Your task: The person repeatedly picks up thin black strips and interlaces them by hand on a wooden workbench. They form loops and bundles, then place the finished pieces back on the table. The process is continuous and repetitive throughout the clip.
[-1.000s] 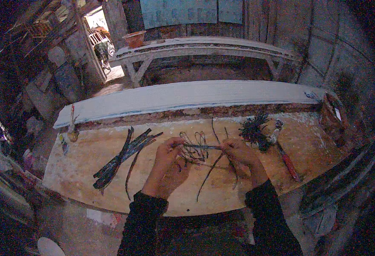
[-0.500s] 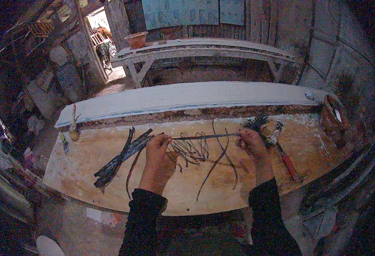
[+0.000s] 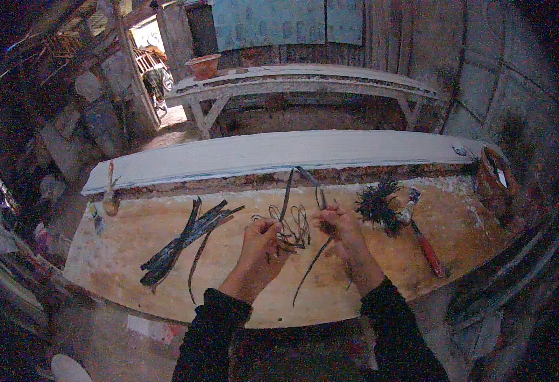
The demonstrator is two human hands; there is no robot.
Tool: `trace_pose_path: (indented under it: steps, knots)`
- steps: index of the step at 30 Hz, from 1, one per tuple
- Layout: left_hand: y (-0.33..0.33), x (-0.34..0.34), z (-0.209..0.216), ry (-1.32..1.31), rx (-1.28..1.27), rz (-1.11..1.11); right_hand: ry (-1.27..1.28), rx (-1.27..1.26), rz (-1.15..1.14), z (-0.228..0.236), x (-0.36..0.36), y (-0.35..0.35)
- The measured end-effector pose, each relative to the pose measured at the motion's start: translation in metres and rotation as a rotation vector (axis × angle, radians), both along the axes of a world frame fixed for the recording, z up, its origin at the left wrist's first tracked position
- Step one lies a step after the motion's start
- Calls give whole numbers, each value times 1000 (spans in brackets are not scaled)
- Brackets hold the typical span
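A dark flat strip arches up between my hands, folded near its top. My left hand pinches one end, and my right hand grips the other, lower part. Behind and between the fingers lie thin dark looped strands on the wooden board. A loose thin strip runs down from below my right hand. Left of my left hand is a crossed pile of wider dark strips, with a single narrow strip beside it.
Right of my hands sit a dark bristly clump and a red-handled brush. A long whitish raised slab borders the board's far side. A brown container stands at the right end. Farther back is a bench with an orange-brown pot.
Both hands have come closer together and slightly lower. The strip, earlier stretched straight between them, is now bent upward into an arch.
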State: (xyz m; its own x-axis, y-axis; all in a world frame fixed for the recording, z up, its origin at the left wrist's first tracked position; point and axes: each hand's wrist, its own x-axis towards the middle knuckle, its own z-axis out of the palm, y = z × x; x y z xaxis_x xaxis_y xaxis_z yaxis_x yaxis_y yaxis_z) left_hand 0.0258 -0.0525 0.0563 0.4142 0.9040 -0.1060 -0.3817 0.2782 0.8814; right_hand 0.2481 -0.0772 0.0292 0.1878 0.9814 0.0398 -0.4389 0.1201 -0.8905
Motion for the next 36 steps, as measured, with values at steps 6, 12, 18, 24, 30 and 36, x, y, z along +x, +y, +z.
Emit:
trace_pose_path:
  steps: [6, 12, 18, 24, 30, 36]
  knots:
    - [-25, 10, 27, -154, -208, -40, -114, -73, 35, 33, -56, -10]
    - [-26, 13, 23, -148, -233, -34, -217, -164, 3, 25, -54, -20]
    - [-16, 13, 11, -64, -116, -63, -184, 42, -22, -12, -60, -4]
    - [-25, 13, 23, -99, -95, -38, -286, -103, 50, 27, -59, -22]
    - [-22, 14, 18, -36, -74, -47, -314, -15, 32, 8, -58, -9]
    - [-21, 13, 14, -73, -75, -78, -335, -23, 12, -7, -57, -2]
